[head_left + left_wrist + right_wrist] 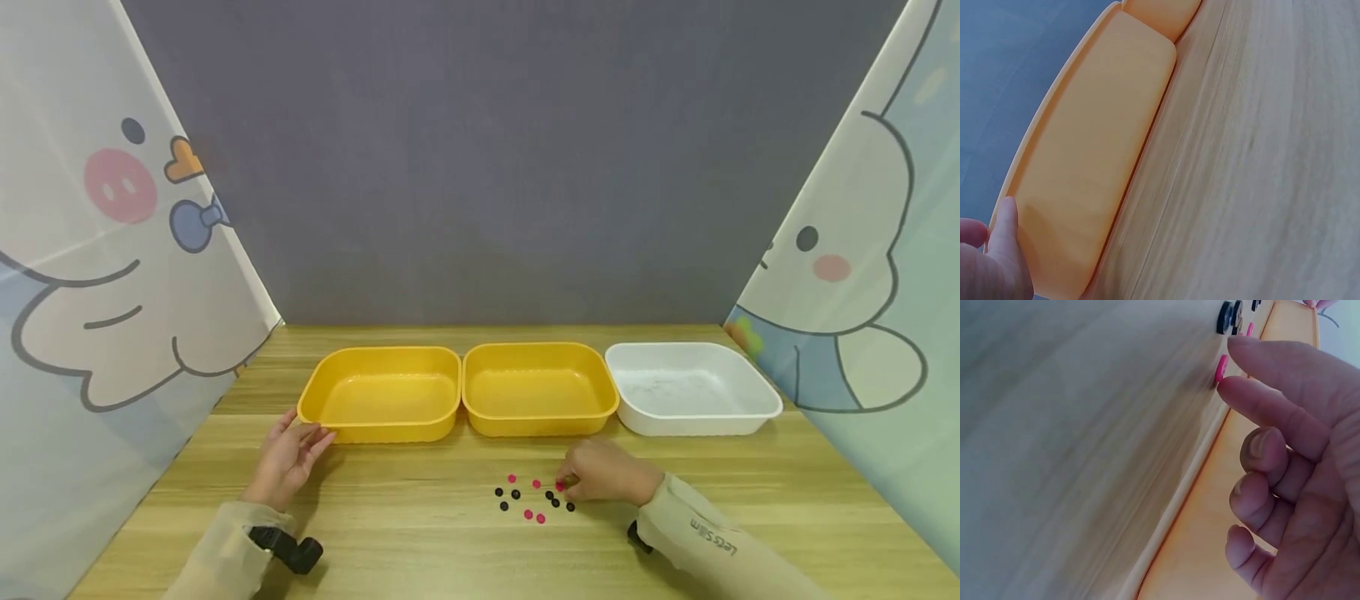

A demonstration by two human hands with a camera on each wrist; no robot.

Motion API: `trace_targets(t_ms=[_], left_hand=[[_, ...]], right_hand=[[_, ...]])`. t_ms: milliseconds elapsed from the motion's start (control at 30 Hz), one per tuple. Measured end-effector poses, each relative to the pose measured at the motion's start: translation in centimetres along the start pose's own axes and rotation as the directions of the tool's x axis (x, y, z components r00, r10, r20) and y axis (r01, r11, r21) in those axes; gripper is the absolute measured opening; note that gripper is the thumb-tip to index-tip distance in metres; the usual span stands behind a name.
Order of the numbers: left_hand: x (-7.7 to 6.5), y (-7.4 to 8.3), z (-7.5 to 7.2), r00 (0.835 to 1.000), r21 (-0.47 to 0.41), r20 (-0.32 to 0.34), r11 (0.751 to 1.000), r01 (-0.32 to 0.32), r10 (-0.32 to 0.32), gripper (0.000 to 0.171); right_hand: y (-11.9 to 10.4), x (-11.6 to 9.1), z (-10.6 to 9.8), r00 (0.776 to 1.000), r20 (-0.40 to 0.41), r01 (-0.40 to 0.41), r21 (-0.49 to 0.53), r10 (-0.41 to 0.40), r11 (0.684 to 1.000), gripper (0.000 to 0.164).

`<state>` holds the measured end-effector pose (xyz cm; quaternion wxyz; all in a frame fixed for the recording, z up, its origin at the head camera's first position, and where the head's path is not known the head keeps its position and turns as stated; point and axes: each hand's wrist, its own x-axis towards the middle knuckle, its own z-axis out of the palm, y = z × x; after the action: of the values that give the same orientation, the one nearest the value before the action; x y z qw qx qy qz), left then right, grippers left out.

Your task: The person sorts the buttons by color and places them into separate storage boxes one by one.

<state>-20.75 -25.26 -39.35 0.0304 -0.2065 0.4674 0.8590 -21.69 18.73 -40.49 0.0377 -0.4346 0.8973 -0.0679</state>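
My left hand [287,458] holds the near left corner of the left yellow tray [378,433]. In the left wrist view, the thumb [1005,234] lies along the tray's outer wall and another finger is at its rim. Over the table, my right hand [606,472] reaches down to a pink button [1221,367]. The index fingertip is right at this button while the thumb stands apart from it; the other fingers are bent. Several black buttons [504,506] and pink buttons [528,514] lie scattered left of the right hand.
A second yellow tray [540,427] stands in the middle of the row, with a white tray [693,426] at its right. All three are along the back of the wooden table [420,542]. A grey panel [502,167] rises behind them, and printed curtains flank both sides.
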Motion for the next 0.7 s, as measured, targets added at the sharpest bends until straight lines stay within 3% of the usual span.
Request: trace_targets(t_ms=[433,700], left_hand=[[0.14,0.3,-0.08,1.0,-0.022,0.013,0.999,0.024,-0.023,0.078],[0.41,0.32,-0.46,0.999,-0.026,0.018,0.999,0.043,-0.042,0.078]], right_hand=[[0.29,0.56,0.06,0.999,-0.014,0.03,-0.059,-0.031,0.998,0.029],[0.33,0.84,-0.24,0.999,0.001,0.054,-0.082,-0.054,0.995,0.012]])
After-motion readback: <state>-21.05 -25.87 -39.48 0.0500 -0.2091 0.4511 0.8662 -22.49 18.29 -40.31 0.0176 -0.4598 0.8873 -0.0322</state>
